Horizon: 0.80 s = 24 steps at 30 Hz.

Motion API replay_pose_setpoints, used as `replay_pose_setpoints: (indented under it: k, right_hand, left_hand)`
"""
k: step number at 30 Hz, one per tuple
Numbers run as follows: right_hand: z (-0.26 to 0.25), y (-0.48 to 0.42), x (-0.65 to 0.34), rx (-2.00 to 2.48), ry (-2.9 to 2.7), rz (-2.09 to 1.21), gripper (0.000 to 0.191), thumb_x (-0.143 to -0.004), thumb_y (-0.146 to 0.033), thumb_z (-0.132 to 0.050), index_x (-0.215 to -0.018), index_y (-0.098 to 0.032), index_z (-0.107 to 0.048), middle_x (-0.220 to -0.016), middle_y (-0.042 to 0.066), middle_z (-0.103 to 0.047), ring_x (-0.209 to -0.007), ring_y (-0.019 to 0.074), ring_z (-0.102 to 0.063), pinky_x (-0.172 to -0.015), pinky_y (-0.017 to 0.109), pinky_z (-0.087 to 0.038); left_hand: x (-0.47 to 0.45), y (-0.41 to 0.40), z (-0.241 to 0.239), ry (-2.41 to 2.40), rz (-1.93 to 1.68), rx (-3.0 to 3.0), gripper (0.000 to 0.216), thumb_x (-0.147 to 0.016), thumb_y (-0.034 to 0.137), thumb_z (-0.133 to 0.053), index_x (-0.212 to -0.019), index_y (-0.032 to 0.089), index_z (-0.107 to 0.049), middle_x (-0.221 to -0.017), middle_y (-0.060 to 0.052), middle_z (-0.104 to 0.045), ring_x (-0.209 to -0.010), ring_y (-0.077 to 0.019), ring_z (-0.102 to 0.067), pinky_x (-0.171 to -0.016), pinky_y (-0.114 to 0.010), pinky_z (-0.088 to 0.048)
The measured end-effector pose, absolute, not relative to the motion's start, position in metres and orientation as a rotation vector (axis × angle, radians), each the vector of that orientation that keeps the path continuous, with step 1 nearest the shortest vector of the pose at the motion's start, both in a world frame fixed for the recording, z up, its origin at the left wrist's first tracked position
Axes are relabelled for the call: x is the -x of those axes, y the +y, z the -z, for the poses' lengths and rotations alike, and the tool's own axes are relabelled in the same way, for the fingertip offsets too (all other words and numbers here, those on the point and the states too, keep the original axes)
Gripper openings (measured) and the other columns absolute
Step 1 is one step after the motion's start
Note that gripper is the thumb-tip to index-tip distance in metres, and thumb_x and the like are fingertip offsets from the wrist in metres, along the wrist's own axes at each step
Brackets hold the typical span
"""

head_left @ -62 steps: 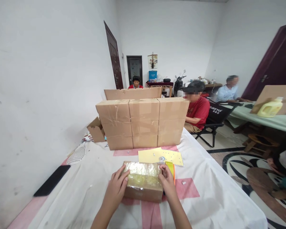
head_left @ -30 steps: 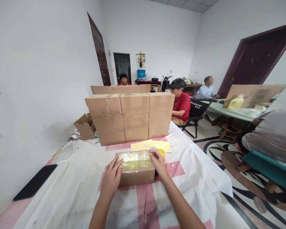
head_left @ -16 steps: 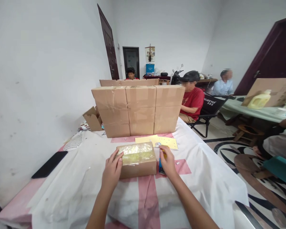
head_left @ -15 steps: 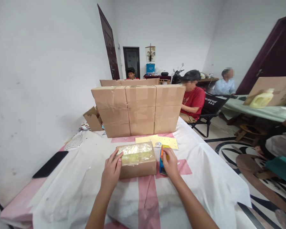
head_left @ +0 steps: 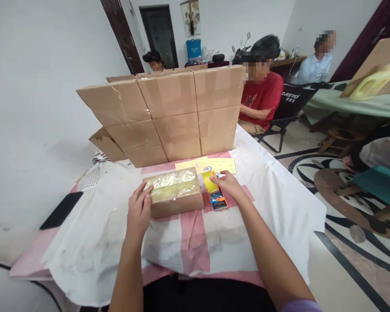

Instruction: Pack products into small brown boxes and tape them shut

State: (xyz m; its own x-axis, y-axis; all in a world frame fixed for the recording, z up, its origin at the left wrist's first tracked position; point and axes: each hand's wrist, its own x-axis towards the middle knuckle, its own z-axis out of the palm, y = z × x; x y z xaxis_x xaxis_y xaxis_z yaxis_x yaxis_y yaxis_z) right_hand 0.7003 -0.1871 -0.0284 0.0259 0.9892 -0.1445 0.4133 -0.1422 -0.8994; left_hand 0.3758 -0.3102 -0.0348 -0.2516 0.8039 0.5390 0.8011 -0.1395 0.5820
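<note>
A closed cardboard box [head_left: 177,207], with shiny clear tape over its top, sits on the cloth-covered table. My left hand [head_left: 140,208] grips its left end, fingers over the top edge and thumb at the near corner. Just right of the box, a blue and orange tape dispenser [head_left: 219,202] with a yellow tape roll leans over near the tabletop. My right hand [head_left: 229,184] has it by the roll end, one digit across the yellow roll and the other fingers beyond the orange side. Behind the box lie yellow paper sheets [head_left: 222,165].
A wall of stacked cardboard boxes [head_left: 178,117] stands at the table's far side, with an opened carton [head_left: 107,145] beside it. A black phone-like slab [head_left: 61,211] and a white perforated piece [head_left: 89,180] lie left. A person in a red shirt [head_left: 263,102] sits beyond.
The tape dispenser has tipped from upright to leaning, showing its roll and side, with my right hand turned along with it. My left hand stays on the box. The camera has tilted downward.
</note>
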Motion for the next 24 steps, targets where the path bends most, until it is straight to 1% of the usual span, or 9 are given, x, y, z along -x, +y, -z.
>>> replay_pose_setpoints:
  k: [3, 4, 7, 9, 11, 13, 16, 21, 24]
  right_hand:
    - [0.025, -0.189, -0.690, 1.703, -1.528, -1.143, 0.041, -0.072, -0.047, -0.077, -0.098, -0.018, -0.064, -0.093, 0.008, -0.074, -0.078, 0.0218, -0.071, -0.059, 0.027, -0.049]
    - [0.024, -0.190, -0.688, 1.726, -1.571, -1.118, 0.039, -0.072, -0.048, -0.077, -0.095, -0.019, -0.064, -0.092, 0.008, -0.074, -0.078, 0.0220, -0.071, -0.057, 0.026, -0.048]
    - [0.023, -0.190, -0.681, 1.801, -1.682, -0.972, 0.052, -0.067, -0.051, -0.079, -0.104, -0.019, -0.060, -0.097, 0.009, -0.074, -0.081, 0.0238, -0.070, -0.056, 0.026, -0.045]
    - [0.025, -0.188, -0.677, 1.860, -1.728, -0.849, 0.059, -0.067, -0.047, -0.080, -0.112, -0.017, -0.057, -0.102, 0.012, -0.074, -0.086, 0.0258, -0.070, -0.058, 0.027, -0.046]
    - [0.027, -0.186, -0.674, 1.884, -1.723, -0.760, 0.051, -0.070, -0.039, -0.078, -0.110, -0.016, -0.058, -0.101, 0.014, -0.074, -0.088, 0.0263, -0.071, -0.061, 0.027, -0.046]
    - [0.027, -0.183, -0.674, 1.855, -1.666, -0.751, 0.037, -0.071, -0.034, -0.075, -0.101, -0.016, -0.061, -0.098, 0.013, -0.074, -0.086, 0.0249, -0.071, -0.062, 0.027, -0.047]
    - [0.023, -0.180, -0.680, 1.717, -1.464, -0.860, 0.030, -0.072, -0.036, -0.076, -0.091, -0.016, -0.064, -0.093, 0.011, -0.076, -0.083, 0.0229, -0.072, -0.063, 0.026, -0.050]
    - [0.013, -0.179, -0.697, 1.235, -0.988, -1.167, 0.035, -0.068, -0.038, -0.081, -0.091, -0.015, -0.068, -0.087, 0.007, -0.077, -0.077, 0.0203, -0.074, -0.066, 0.027, -0.058]
    - [0.009, -0.178, -0.702, 1.017, -0.788, -1.236, 0.035, -0.066, -0.042, -0.084, -0.084, -0.016, -0.070, -0.078, 0.005, -0.076, -0.073, 0.0211, -0.073, -0.071, 0.032, -0.061]
  left_hand:
    - [-0.376, -0.311, 0.034, 2.052, -1.403, -1.926, 0.041, -0.103, 0.041, -0.039, -0.128, 0.024, -0.067, -0.149, -0.007, -0.053, -0.138, -0.0254, -0.047, -0.121, -0.046, -0.031]
    - [-0.376, -0.311, 0.034, 2.049, -1.409, -1.929, 0.041, -0.103, 0.041, -0.039, -0.128, 0.024, -0.067, -0.149, -0.007, -0.053, -0.138, -0.0253, -0.047, -0.121, -0.046, -0.031]
    - [-0.377, -0.311, 0.034, 2.049, -1.420, -1.923, 0.042, -0.103, 0.041, -0.039, -0.128, 0.024, -0.067, -0.148, -0.008, -0.053, -0.138, -0.0253, -0.047, -0.121, -0.046, -0.031]
    - [-0.377, -0.311, 0.034, 2.051, -1.417, -1.907, 0.042, -0.103, 0.042, -0.039, -0.129, 0.024, -0.067, -0.148, -0.008, -0.053, -0.138, -0.0253, -0.047, -0.121, -0.046, -0.031]
    - [-0.377, -0.312, 0.034, 2.046, -1.421, -1.894, 0.042, -0.103, 0.042, -0.039, -0.129, 0.024, -0.067, -0.148, -0.008, -0.053, -0.138, -0.0252, -0.047, -0.121, -0.046, -0.032]
    - [-0.376, -0.313, 0.035, 2.034, -1.432, -1.894, 0.042, -0.103, 0.042, -0.039, -0.129, 0.024, -0.067, -0.148, -0.009, -0.053, -0.138, -0.0250, -0.047, -0.121, -0.046, -0.031]
    - [-0.376, -0.314, 0.036, 2.023, -1.437, -1.904, 0.042, -0.103, 0.042, -0.039, -0.129, 0.024, -0.066, -0.149, -0.009, -0.052, -0.139, -0.0247, -0.046, -0.122, -0.046, -0.031]
    - [-0.374, -0.315, 0.036, 2.014, -1.436, -1.928, 0.042, -0.103, 0.042, -0.038, -0.129, 0.024, -0.066, -0.149, -0.008, -0.052, -0.139, -0.0244, -0.046, -0.122, -0.045, -0.031]
    - [-0.373, -0.315, 0.037, 2.025, -1.427, -1.926, 0.043, -0.103, 0.043, -0.038, -0.129, 0.023, -0.065, -0.149, -0.009, -0.052, -0.139, -0.0249, -0.046, -0.122, -0.046, -0.031]
